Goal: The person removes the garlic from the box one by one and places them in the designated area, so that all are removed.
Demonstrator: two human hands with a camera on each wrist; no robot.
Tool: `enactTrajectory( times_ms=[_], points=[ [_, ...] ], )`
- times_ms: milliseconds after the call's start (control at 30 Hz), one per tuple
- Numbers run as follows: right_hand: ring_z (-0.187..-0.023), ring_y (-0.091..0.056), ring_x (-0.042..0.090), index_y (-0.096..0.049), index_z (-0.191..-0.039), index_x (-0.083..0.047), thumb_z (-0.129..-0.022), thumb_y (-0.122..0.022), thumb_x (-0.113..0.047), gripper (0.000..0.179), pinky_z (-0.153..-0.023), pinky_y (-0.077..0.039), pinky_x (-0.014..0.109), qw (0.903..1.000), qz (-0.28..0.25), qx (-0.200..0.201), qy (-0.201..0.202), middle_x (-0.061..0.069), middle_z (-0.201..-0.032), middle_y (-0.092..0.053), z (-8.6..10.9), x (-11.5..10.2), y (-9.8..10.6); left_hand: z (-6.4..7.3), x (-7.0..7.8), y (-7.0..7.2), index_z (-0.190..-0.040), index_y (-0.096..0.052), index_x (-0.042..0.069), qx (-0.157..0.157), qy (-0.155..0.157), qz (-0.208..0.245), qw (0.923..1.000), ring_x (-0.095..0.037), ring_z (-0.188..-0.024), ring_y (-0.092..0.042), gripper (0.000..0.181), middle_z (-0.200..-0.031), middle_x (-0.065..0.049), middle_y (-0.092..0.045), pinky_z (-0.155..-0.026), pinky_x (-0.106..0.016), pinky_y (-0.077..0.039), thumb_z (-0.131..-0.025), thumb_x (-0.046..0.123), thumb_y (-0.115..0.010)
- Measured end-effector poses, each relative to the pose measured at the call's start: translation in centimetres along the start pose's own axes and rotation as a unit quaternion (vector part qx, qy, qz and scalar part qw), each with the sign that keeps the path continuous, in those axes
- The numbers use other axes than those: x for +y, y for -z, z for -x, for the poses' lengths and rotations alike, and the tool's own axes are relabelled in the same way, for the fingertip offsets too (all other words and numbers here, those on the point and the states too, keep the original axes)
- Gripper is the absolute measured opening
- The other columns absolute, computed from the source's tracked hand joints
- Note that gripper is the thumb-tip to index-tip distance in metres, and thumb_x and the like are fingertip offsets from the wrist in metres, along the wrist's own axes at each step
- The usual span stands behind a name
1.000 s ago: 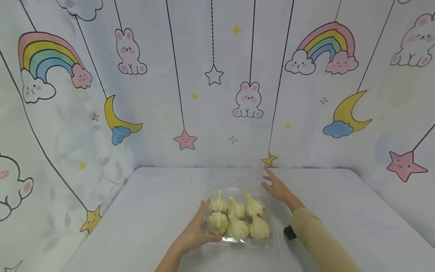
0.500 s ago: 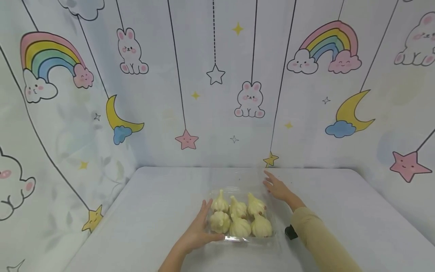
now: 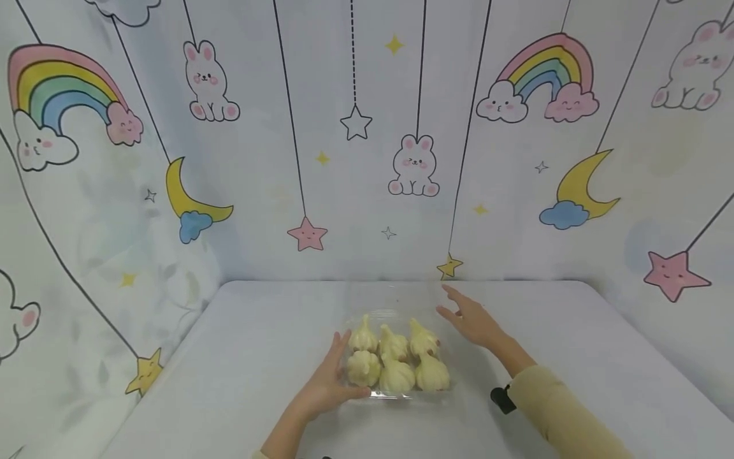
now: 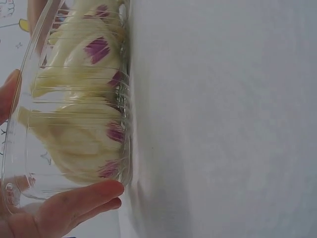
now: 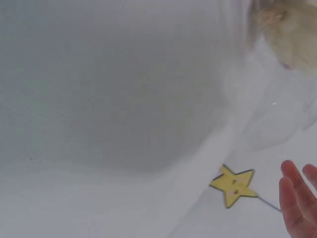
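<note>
"What's in your grip?"
"My left hand grasps the clear box at its near-left corner; garlic bulbs sit inside it."
"And the right?"
"My right hand is released, fingers extended, near the box's far-right corner."

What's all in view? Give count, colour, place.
Table: one, white, foreground
Container: one, clear, on the table
Garlic bulbs: six, cream and purple, in container
Lid: one, clear, open behind garlic bulbs
Backdrop: one, pale, rear
Rainbows: two, multicoloured, on backdrop
Moons: two, yellow, on backdrop
Clouds: several, mixed colours, on backdrop
Rabbits: several, white, on backdrop
Stars: several, mixed colours, on backdrop
Unidentified item: one, black, lower right
Sleeves: two, beige, left barely visible
Left hand: one, at the container
Right hand: one, beside the lid
</note>
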State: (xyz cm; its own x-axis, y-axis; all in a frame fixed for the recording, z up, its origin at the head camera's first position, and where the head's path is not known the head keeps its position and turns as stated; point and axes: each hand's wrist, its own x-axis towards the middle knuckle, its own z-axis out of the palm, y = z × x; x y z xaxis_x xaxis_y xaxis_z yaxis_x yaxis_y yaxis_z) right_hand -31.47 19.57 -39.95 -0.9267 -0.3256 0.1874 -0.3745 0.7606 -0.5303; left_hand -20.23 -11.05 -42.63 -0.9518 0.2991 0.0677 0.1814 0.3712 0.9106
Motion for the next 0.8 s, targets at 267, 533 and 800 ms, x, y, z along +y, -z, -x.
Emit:
enactTrajectory(
  times_ms=[267, 533, 800],
  points=[
    [-0.108, -0.052, 0.042, -0.025, -0.144, -0.006, -0.091, -0.049, -0.045, 0.069, -0.084, -0.046, 0.053, 0.9996, -0.024, 0.004, 0.015, 0.025, -0.136, -0.04, 1.3, -2.8, 0.3, 0.3, -0.2, 0.7, -0.148, -0.006, 0.013, -0.006, 0.009, 0.002, 0.9999, -0.056, -0.122, -0.025, 0.109, -0.147, -0.027, 0.012, -0.096, -0.061, -0.03, -0.068, 0.018, -0.079],
    [-0.109, -0.052, 0.038, -0.028, -0.143, -0.008, -0.089, -0.056, -0.043, 0.07, -0.084, -0.047, 0.051, 0.9985, -0.048, 0.011, 0.023, 0.022, -0.134, -0.043, 1.8, -4.8, -0.4, 0.6, -0.2, 1.3, -0.148, -0.006, 0.011, -0.014, 0.014, 0.001, 0.9998, -0.057, -0.122, -0.026, 0.108, -0.146, -0.029, 0.011, -0.096, -0.061, -0.03, -0.068, 0.019, -0.079],
    [-0.113, -0.05, 0.037, -0.032, -0.142, -0.011, -0.084, -0.064, -0.041, 0.074, -0.086, -0.046, 0.051, 0.9964, -0.082, 0.01, 0.022, 0.018, -0.136, -0.043, 1.8, -7.3, -1.7, 0.4, -0.7, 1.5, -0.148, -0.008, 0.015, -0.014, 0.017, 0.0, 0.9998, -0.056, -0.122, -0.025, 0.109, -0.147, -0.027, 0.012, -0.096, -0.061, -0.029, -0.067, 0.022, -0.08]
  ],
)
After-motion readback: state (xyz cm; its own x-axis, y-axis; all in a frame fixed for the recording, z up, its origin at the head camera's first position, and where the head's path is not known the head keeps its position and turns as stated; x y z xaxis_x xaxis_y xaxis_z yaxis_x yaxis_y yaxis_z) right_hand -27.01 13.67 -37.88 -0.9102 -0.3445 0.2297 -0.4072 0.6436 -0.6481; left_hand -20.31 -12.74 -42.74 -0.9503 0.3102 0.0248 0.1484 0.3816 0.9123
